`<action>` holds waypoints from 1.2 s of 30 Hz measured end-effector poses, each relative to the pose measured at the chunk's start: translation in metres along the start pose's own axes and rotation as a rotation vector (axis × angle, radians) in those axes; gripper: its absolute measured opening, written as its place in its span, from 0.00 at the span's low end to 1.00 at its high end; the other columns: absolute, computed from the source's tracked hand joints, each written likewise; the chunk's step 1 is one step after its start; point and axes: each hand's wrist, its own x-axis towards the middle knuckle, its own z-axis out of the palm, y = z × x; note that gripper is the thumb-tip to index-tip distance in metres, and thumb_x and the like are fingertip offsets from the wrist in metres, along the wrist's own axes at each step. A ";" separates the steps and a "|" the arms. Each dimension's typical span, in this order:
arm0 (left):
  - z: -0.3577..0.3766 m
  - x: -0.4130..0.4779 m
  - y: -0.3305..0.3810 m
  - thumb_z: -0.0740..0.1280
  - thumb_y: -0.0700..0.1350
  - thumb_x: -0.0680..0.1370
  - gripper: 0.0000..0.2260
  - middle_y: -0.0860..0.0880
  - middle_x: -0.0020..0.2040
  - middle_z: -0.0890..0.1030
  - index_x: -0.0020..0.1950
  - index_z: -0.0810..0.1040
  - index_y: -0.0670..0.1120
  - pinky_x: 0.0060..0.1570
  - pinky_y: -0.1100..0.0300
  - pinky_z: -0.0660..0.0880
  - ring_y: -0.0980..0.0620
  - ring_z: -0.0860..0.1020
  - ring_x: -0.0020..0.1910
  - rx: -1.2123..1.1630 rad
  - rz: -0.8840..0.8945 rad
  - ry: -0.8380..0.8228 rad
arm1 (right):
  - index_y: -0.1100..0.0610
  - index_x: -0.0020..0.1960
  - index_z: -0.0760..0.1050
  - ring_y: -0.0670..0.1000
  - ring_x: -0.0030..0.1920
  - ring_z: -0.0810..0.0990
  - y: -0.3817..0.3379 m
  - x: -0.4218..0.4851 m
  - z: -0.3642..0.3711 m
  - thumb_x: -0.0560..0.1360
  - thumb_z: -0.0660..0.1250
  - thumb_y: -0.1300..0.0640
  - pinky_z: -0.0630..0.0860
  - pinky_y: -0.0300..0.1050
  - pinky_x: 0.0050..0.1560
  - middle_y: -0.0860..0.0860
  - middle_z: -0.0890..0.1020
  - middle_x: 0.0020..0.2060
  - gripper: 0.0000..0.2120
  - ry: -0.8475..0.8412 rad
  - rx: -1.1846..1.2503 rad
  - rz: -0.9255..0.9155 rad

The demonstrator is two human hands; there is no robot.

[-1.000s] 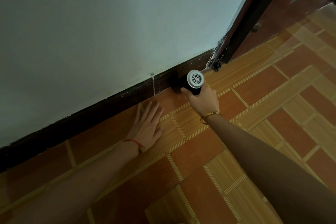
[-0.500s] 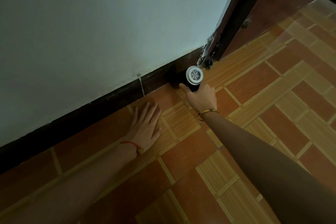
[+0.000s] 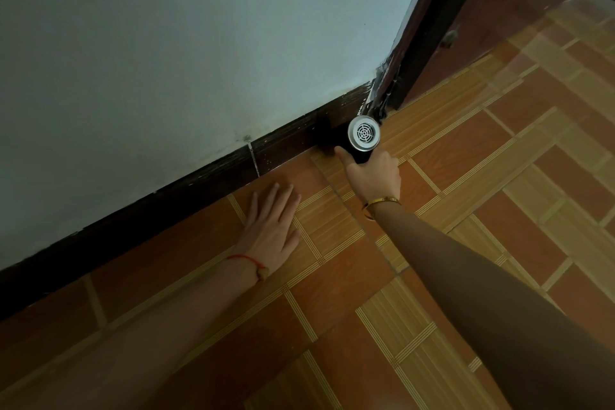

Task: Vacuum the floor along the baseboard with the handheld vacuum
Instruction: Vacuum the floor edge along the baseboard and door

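Now, the right hand (image 3: 372,173) wraps its fingers round the black handheld vacuum (image 3: 361,138), whose silver vented end (a round grille) faces the camera just above the knuckles. Beyond the grip, the vacuum's dark nose is down at the baseboard (image 3: 199,180), low over the floor (image 3: 499,176). Left of the grip, the left hand (image 3: 273,226) lies flat on the tiles, fingers straight.

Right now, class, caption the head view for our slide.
Right hand holds handheld vacuum against baseboard; left hand flat on tiled floor.
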 end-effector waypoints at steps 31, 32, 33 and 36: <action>-0.002 0.007 0.000 0.53 0.55 0.83 0.30 0.47 0.81 0.43 0.81 0.47 0.47 0.77 0.40 0.40 0.46 0.40 0.80 -0.054 -0.028 -0.002 | 0.57 0.62 0.73 0.63 0.44 0.85 -0.001 0.039 -0.010 0.58 0.64 0.25 0.84 0.60 0.43 0.57 0.83 0.50 0.45 0.182 0.282 0.252; -0.002 0.006 -0.001 0.53 0.55 0.83 0.29 0.47 0.81 0.43 0.81 0.46 0.47 0.77 0.40 0.41 0.46 0.40 0.80 -0.052 -0.032 -0.005 | 0.57 0.60 0.74 0.63 0.44 0.85 0.000 0.038 -0.009 0.58 0.64 0.25 0.84 0.60 0.42 0.57 0.83 0.49 0.44 0.174 0.277 0.247; -0.003 0.004 -0.002 0.53 0.55 0.83 0.29 0.47 0.81 0.43 0.81 0.46 0.47 0.77 0.40 0.41 0.46 0.40 0.80 -0.050 -0.036 -0.005 | 0.57 0.58 0.75 0.62 0.43 0.85 0.000 0.036 -0.009 0.58 0.64 0.24 0.84 0.59 0.42 0.57 0.83 0.48 0.43 0.163 0.268 0.238; -0.006 0.000 -0.005 0.52 0.55 0.83 0.29 0.47 0.81 0.42 0.81 0.46 0.47 0.77 0.40 0.40 0.46 0.39 0.80 -0.044 -0.047 -0.004 | 0.57 0.52 0.77 0.61 0.40 0.85 -0.001 0.027 -0.008 0.60 0.63 0.24 0.84 0.57 0.40 0.56 0.84 0.43 0.39 0.109 0.195 0.179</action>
